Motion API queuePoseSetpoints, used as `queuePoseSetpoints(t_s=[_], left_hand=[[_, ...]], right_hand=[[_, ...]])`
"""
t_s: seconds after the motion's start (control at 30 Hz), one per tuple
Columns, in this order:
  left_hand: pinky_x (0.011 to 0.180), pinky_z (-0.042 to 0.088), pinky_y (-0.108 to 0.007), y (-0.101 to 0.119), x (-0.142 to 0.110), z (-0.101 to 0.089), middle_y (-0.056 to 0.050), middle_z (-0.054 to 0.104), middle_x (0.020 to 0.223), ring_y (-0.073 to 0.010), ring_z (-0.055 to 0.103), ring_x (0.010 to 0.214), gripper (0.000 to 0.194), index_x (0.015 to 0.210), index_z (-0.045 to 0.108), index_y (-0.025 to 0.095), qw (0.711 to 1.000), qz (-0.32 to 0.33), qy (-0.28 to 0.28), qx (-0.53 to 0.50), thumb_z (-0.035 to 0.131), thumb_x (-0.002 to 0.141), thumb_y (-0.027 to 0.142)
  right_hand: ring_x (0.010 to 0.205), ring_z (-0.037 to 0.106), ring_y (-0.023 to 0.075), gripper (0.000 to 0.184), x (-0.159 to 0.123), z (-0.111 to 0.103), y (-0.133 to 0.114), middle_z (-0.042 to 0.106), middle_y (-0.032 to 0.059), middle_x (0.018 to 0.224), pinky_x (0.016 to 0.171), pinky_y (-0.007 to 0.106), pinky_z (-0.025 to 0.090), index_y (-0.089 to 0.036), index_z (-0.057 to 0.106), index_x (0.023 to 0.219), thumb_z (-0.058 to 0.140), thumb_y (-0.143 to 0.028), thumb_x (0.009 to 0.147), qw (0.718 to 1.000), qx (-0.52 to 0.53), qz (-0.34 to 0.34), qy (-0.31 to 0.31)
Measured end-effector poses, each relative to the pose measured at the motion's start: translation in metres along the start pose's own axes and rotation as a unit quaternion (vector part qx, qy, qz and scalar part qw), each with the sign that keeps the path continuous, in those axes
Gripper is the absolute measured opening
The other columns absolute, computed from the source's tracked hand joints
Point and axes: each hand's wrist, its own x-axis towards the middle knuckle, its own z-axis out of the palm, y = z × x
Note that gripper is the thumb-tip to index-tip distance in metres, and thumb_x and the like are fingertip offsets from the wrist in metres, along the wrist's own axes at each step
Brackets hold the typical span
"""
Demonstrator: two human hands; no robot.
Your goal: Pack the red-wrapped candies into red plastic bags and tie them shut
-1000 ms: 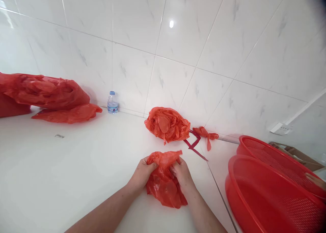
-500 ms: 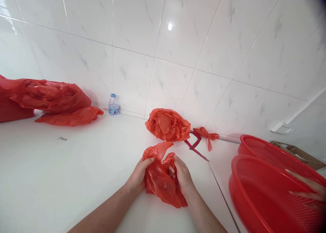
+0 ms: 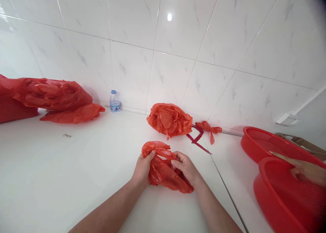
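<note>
Own body only: left forearm and right forearm are bare, entering from the bottom edge at lower left and lower right, cut off by the frame. Both are smooth and slim, tapering to narrow wrists. Left hand and right hand sit at lower centre, both bare, with short nails where visible. Nothing worn shows on either arm or hand. Sleeves, if any, are out of frame. Fine skin detail too small to tell.
</note>
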Motion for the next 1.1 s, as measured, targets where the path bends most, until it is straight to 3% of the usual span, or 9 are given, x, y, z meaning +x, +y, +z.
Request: queuePoseSetpoints(t_s=[0.17, 0.37, 0.5, 0.57, 0.7, 0.77, 0.9, 1.03, 1.1], left_hand=[[0.052, 0.048, -0.028, 0.002, -0.001, 0.002, 0.001, 0.059, 0.06, -0.0152, 0.057, 0.053, 0.029, 0.085, 0.057, 0.016, 0.999, -0.003, 0.024, -0.027, 0.071, 0.07, 0.037], [0.061, 0.052, -0.033, 0.007, -0.001, 0.002, -0.006, 0.067, 0.072, -0.0209, 0.064, 0.063, 0.032, 0.09, 0.06, 0.015, 0.999, -0.016, -0.013, -0.031, 0.072, 0.069, 0.035], [0.072, 0.053, -0.038, 0.01, -0.002, 0.002, -0.011, 0.07, 0.087, -0.027, 0.066, 0.079, 0.039, 0.098, 0.061, 0.014, 0.994, -0.024, -0.09, -0.057, 0.07, 0.072, 0.041], [0.078, 0.052, -0.042, 0.012, -0.001, 0.001, -0.013, 0.069, 0.094, -0.0303, 0.065, 0.088, 0.044, 0.101, 0.061, 0.014, 0.988, -0.04, -0.126, -0.077, 0.064, 0.075, 0.049], [0.078, 0.052, -0.041, 0.014, 0.005, -0.003, -0.01, 0.069, 0.086, -0.0291, 0.065, 0.086, 0.039, 0.089, 0.063, 0.017, 0.994, -0.047, -0.075, -0.061, 0.061, 0.075, 0.053], [0.077, 0.052, -0.04, 0.014, 0.008, -0.005, -0.008, 0.068, 0.083, -0.0276, 0.065, 0.084, 0.034, 0.087, 0.062, 0.018, 0.997, -0.037, -0.051, -0.047, 0.065, 0.073, 0.048], [0.081, 0.05, -0.041, 0.013, 0.01, -0.005, -0.008, 0.068, 0.091, -0.0275, 0.063, 0.089, 0.032, 0.093, 0.062, 0.02, 0.996, -0.022, -0.073, -0.05, 0.067, 0.072, 0.043], [0.075, 0.05, -0.037, 0.01, 0.011, -0.005, -0.006, 0.066, 0.084, -0.0224, 0.063, 0.078, 0.027, 0.088, 0.06, 0.019, 0.993, -0.05, -0.066, -0.078, 0.067, 0.073, 0.041], [0.066, 0.05, -0.032, 0.007, 0.011, -0.004, -0.003, 0.063, 0.073, -0.0175, 0.061, 0.066, 0.025, 0.082, 0.058, 0.019, 0.993, -0.058, -0.059, -0.088, 0.068, 0.073, 0.04]], right_hand=[[0.062, 0.054, 0.013, 0.015, -0.003, -0.004, 0.003, 0.056, -0.0021, 0.07, 0.062, 0.027, 0.043, -0.021, 0.056, 0.084, 0.065, -0.031, 0.077, 0.993, 0.116, 0.024, -0.009], [0.057, 0.049, 0.013, 0.039, -0.002, 0.001, 0.004, 0.05, -0.0009, 0.063, 0.059, 0.029, 0.042, -0.02, 0.055, 0.075, 0.048, -0.057, 0.084, 0.984, 0.178, 0.024, 0.0], [0.057, 0.049, 0.0113, 0.016, -0.002, -0.002, 0.004, 0.052, -0.0024, 0.064, 0.058, 0.026, 0.04, -0.019, 0.058, 0.083, 0.064, -0.033, 0.079, 0.993, 0.104, 0.04, -0.024], [0.059, 0.051, 0.0119, 0.016, -0.002, -0.005, 0.005, 0.053, -0.0027, 0.065, 0.06, 0.026, 0.04, -0.019, 0.059, 0.089, 0.064, -0.028, 0.077, 0.993, 0.106, 0.046, -0.02], [0.064, 0.051, 0.0131, 0.009, -0.001, -0.011, 0.006, 0.053, -0.0025, 0.064, 0.066, 0.027, 0.042, -0.02, 0.056, 0.073, 0.064, -0.024, 0.074, 0.984, 0.174, 0.021, 0.03], [0.064, 0.049, 0.0139, 0.016, -0.001, -0.011, 0.004, 0.052, -0.0014, 0.063, 0.066, 0.029, 0.042, -0.02, 0.052, 0.064, 0.062, -0.028, 0.074, 0.976, 0.21, 0.027, 0.041], [0.062, 0.047, 0.0159, 0.038, -0.003, -0.004, -0.002, 0.05, 0.0011, 0.062, 0.067, 0.033, 0.043, -0.02, 0.046, 0.057, 0.047, -0.049, 0.082, 0.964, 0.257, 0.058, 0.037], [0.066, 0.052, 0.0153, 0.018, -0.004, 0.005, -0.004, 0.056, 0.0007, 0.071, 0.069, 0.032, 0.043, -0.02, 0.059, 0.075, 0.062, -0.037, 0.078, 0.966, 0.257, 0.028, 0.023], [0.062, 0.051, 0.0123, 0.026, -0.003, 0.009, -0.005, 0.054, -0.0023, 0.068, 0.065, 0.028, 0.042, -0.023, 0.061, 0.097, 0.069, -0.032, 0.074, 0.969, 0.247, 0.014, 0.005]])
